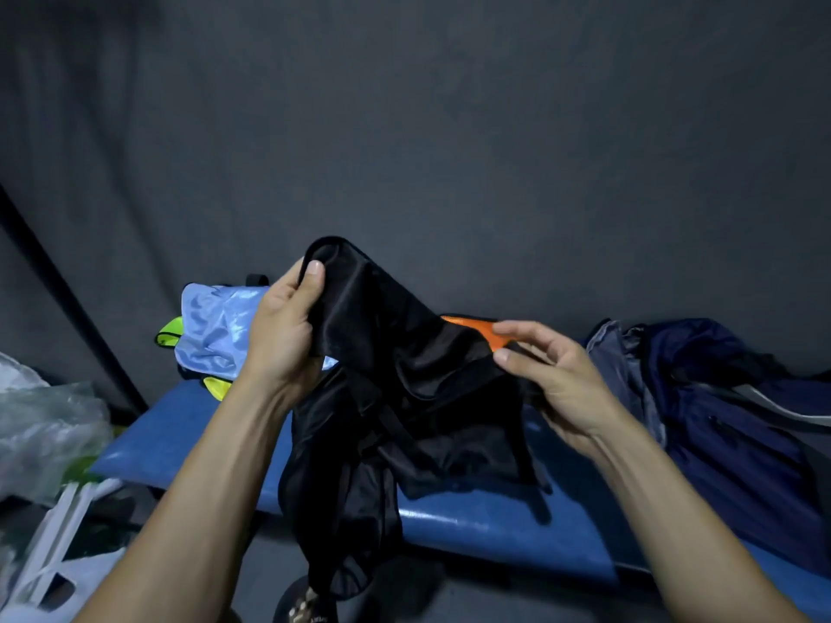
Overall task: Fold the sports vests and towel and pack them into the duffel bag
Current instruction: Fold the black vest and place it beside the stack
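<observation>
Head view. Two bare hands, both raised over the blue bench.

Left hand: clenched on one upper edge of the black vest, thumb pressed on the front of the cloth, fingers behind it. Right hand: thumb and forefinger pinch the vest's other edge; remaining fingers loosely spread. The vest hangs crumpled between the two hands, its lower part draping over the bench front edge and below it.

Vest count visible: four.
- 1 black, held.
- 1 light blue vest, on the bench at far left, behind the left hand.
- 1 yellow vest, partly under the light blue one; only edges show.
- 1 orange vest, a small patch showing behind the black one, just beside the right forefinger.

Duffel bag: one, navy, slumped on the right end of the bench, well apart from the light blue pile. Open or zipped: cannot tell.

Towel: cannot identify.

Clear plastic bag: one, lower left, off the bench. Grey cloth backdrop behind.
</observation>
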Available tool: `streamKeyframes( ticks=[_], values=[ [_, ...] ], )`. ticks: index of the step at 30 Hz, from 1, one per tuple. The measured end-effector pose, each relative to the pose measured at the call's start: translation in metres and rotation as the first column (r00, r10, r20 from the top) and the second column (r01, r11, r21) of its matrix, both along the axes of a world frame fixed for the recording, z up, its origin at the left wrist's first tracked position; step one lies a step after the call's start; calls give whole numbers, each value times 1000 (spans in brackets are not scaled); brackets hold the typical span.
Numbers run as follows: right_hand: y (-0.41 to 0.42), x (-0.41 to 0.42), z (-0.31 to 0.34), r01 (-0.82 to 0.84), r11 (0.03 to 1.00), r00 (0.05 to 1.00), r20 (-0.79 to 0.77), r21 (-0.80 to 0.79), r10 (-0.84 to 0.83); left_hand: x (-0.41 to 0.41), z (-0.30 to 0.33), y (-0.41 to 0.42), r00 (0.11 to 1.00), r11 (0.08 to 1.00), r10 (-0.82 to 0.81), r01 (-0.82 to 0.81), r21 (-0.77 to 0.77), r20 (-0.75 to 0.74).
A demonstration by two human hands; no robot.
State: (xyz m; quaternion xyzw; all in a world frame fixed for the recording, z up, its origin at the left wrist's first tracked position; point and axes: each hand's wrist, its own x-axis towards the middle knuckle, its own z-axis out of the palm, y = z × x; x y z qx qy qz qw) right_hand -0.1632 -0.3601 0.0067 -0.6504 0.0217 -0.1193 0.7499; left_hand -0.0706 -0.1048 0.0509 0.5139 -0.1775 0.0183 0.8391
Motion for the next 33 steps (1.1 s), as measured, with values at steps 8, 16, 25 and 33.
streamKeyframes(
  ticks=[8, 16, 25, 33],
  values=[
    [15, -28, 146, 33, 999, 929, 370, -19, -23, -13, 126, 1, 974, 1000, -23, 20, 14, 225],
    [45, -50, 206, 335, 809, 860, 507, -483, -53, -43, 224, 23, 838, 770, -39, -322, 551, 544],
    [77, -88, 239, 88, 666, 947, 270, -741, 175, -78, 258, 47, 648, 464, -45, -660, 590, 760],
    [107, -104, 247, 596, 151, 796, 605, -789, 25, -98, 267, 65, 779, 522, -411, -224, 823, 473]
  ],
)
